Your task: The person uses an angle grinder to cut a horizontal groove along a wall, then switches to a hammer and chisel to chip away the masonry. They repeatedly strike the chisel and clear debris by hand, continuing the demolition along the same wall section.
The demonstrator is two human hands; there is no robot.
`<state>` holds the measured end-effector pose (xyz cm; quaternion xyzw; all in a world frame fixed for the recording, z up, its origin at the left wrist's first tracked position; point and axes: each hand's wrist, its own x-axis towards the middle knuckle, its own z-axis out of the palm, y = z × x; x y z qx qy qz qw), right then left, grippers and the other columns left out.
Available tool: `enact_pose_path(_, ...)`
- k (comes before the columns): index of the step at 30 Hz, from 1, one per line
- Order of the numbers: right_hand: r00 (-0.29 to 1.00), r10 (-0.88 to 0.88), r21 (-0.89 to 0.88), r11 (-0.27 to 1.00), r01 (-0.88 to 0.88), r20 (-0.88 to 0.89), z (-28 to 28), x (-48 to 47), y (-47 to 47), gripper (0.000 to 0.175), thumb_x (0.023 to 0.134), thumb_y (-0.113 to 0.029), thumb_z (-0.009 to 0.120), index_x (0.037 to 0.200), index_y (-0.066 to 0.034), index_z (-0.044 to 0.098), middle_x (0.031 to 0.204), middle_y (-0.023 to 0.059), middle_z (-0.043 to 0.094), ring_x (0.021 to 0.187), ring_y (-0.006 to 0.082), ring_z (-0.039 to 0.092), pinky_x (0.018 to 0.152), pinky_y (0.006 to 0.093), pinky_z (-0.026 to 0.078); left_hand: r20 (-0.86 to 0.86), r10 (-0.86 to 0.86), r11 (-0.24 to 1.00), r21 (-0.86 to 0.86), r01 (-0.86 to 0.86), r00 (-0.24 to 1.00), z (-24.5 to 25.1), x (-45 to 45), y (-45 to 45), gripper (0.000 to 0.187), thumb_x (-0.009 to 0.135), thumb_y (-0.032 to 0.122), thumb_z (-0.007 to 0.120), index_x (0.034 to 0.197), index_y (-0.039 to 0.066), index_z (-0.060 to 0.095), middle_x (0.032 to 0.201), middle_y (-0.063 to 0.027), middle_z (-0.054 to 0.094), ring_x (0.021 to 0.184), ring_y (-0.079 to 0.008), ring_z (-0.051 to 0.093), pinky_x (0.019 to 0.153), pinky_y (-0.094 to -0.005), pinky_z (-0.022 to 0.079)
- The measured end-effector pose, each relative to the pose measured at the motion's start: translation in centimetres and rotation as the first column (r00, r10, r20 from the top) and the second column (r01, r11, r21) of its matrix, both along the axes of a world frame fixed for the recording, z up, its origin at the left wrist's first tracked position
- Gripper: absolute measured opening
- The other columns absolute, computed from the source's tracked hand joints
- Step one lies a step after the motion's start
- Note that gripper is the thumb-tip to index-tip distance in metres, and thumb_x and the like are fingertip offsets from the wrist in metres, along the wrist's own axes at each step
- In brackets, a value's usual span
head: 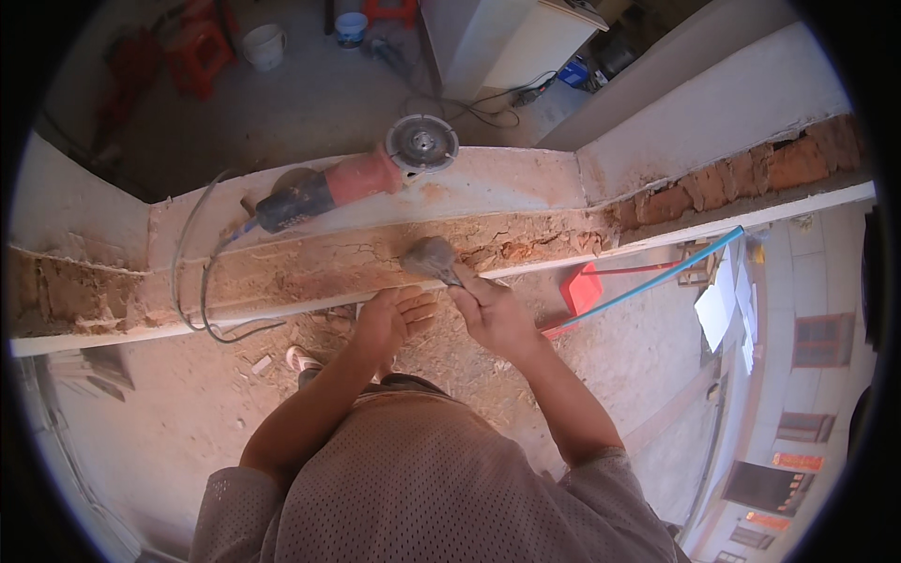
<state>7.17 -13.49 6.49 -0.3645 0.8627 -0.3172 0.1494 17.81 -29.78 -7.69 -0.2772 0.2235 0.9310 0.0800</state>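
My right hand (498,315) grips the handle of a short tool with a broad, rounded grey head (429,257), which looks like a dusty brush. Its head rests over the rough, cracked masonry strip (338,255) of a window sill. Empty and slightly cupped, my left hand (391,322) is beside the sill's near edge, fingers pointing right. Beyond both hands an angle grinder (362,176) lies on the pale upper ledge (503,179). Its cutting disc (422,143) faces up at the right end, overhanging the far edge.
The grinder's cord (204,281) loops over the sill at left. Exposed bricks (767,169) line the right jamb. A red dustpan (581,290) and a blue pole (654,281) are at right. Debris (450,373) covers the ground. Beyond the opening are red stools (200,56) and a white bucket (265,48).
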Motion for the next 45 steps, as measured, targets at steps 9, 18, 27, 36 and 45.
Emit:
enact_pose_path(9,0.976,-0.083,-0.216,0.968,0.127,0.199,2.0,1.0,0.7,0.044,0.104,-0.031,0.061,0.140,-0.0065,0.061,0.107,0.0268,0.072,0.092,0.0411,0.073,0.078,0.0437,0.058,-0.004,0.086,0.992,0.088,-0.085,0.996,-0.9,0.2,0.1,0.055,0.101,0.034,0.053,0.135,-0.009,0.054,0.130,-0.0240,0.065,0.117,-0.0357,0.065,0.102,-0.0490,0.052)
enact_pose_path(18,0.997,0.014,-0.092,0.996,-0.007,0.073,-0.8,0.1,-2.3,0.044,0.103,-0.025,0.065,0.142,-0.0046,0.060,0.103,0.0264,0.073,0.086,0.0381,0.075,0.074,0.0377,0.057,-0.073,0.054,0.998,0.015,-0.053,0.996,-0.2,0.1,-0.5,0.057,0.102,0.035,0.051,0.138,-0.010,0.052,0.134,-0.0254,0.062,0.123,-0.0385,0.062,0.103,-0.0498,0.052)
enact_pose_path(27,0.998,-0.039,0.071,0.997,0.034,0.058,-0.2,1.4,-1.1,0.041,0.104,-0.031,0.063,0.140,-0.0095,0.062,0.098,0.0235,0.074,0.085,0.0345,0.075,0.075,0.0376,0.057,-0.069,0.067,0.996,0.070,-0.062,0.995,-0.6,0.5,-0.5,0.056,0.103,0.035,0.049,0.136,-0.010,0.054,0.136,-0.0267,0.060,0.129,-0.0398,0.058,0.104,-0.0512,0.051)
enact_pose_path(36,0.967,-0.091,-0.261,0.953,0.153,0.237,2.1,0.3,0.3,0.045,0.105,-0.026,0.064,0.144,-0.0046,0.058,0.093,0.0057,0.073,0.074,0.0129,0.058,0.069,0.0286,0.052,-0.036,0.073,0.991,0.111,-0.069,0.997,-0.4,0.6,-0.7,0.059,0.104,0.035,0.046,0.142,-0.011,0.046,0.141,-0.0281,0.055,0.129,-0.0404,0.057,0.108,-0.0515,0.046)
enact_pose_path(45,0.987,-0.076,0.029,0.997,0.073,0.143,-3.0,0.8,-0.9,0.043,0.103,-0.035,0.065,0.140,-0.0132,0.063,0.104,0.0244,0.073,0.097,0.0370,0.074,0.079,0.0418,0.057,-0.074,0.048,0.994,0.103,-0.040,0.996,-0.8,0.6,-0.9,0.050,0.104,0.033,0.053,0.136,-0.006,0.054,0.131,-0.0240,0.064,0.120,-0.0382,0.063,0.104,-0.0499,0.051)
